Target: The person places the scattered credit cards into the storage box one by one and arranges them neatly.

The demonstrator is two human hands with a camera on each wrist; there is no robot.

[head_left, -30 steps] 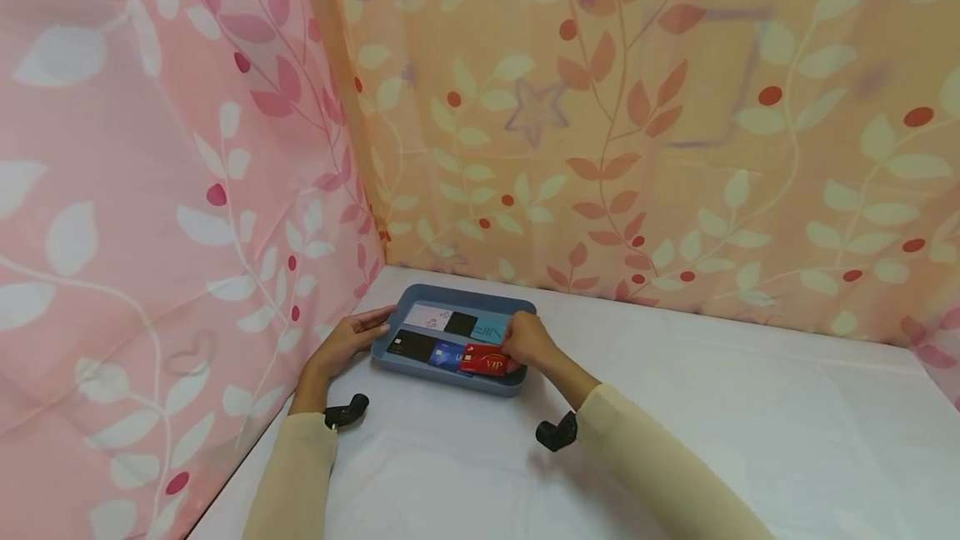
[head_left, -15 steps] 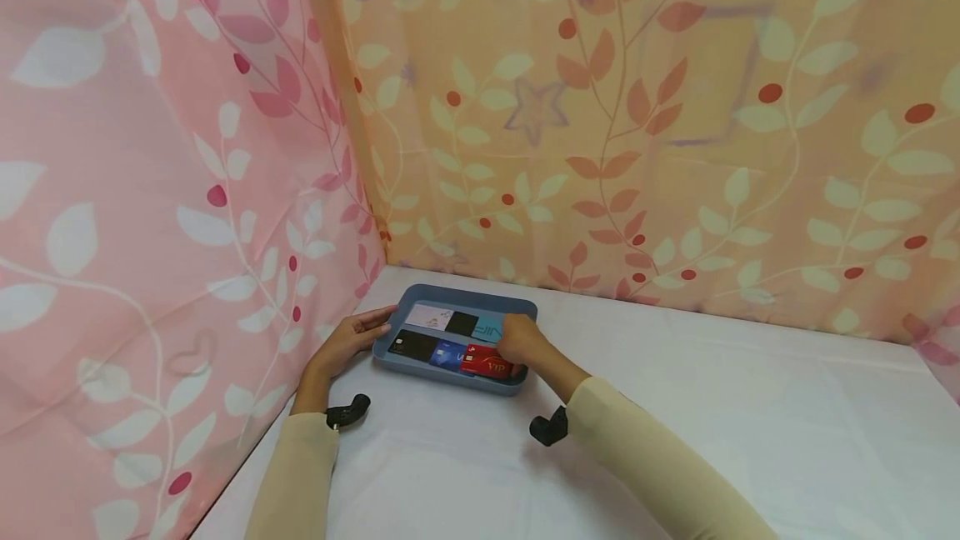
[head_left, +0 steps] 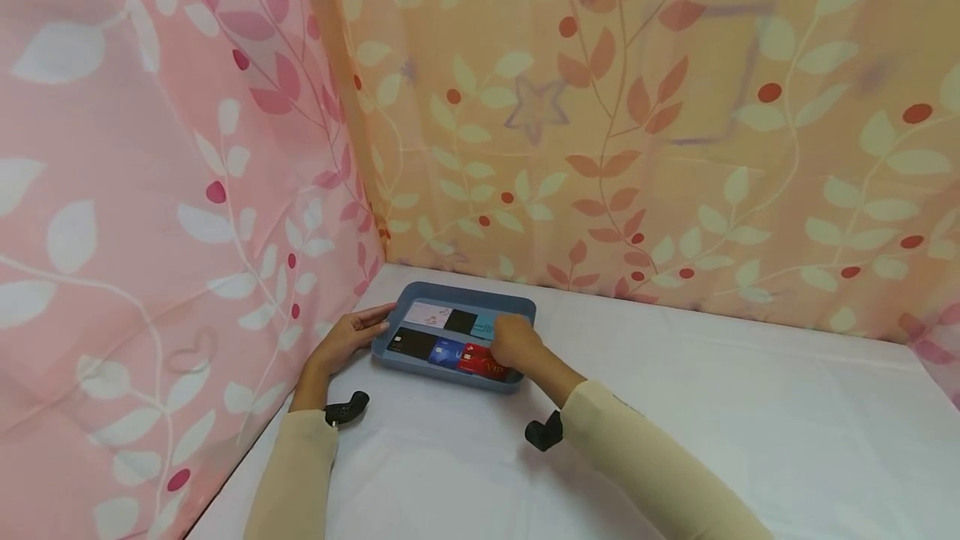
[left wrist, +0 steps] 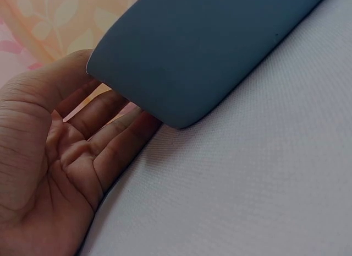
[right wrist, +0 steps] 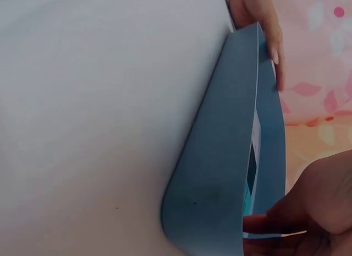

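In the head view, a shallow blue-grey tray (head_left: 453,376) stands on the white cloth. Two rows of flat cards lie in it. The back row has a white patterned card (head_left: 426,314), a black one (head_left: 460,321) and a light blue one (head_left: 483,326). The front row has a black card (head_left: 412,343), a blue card (head_left: 447,352) and a red card (head_left: 480,361). My left hand (head_left: 348,342) rests against the tray's left end, fingers loose. My right hand (head_left: 519,343) reaches down inside the right end, over the light blue and red cards. Its fingertips are hidden there.
White cloth (head_left: 675,407) spreads in front and to the right. A pink leaf-patterned curtain (head_left: 187,190) hangs close on the left, and an orange one (head_left: 637,123) behind the tray. A black wrist device (head_left: 347,409) sits on the left wrist, another (head_left: 544,432) on the right.
My right hand has shifted a little to the left, covering more of the light blue card. My left hand and the tray stay about where they were.
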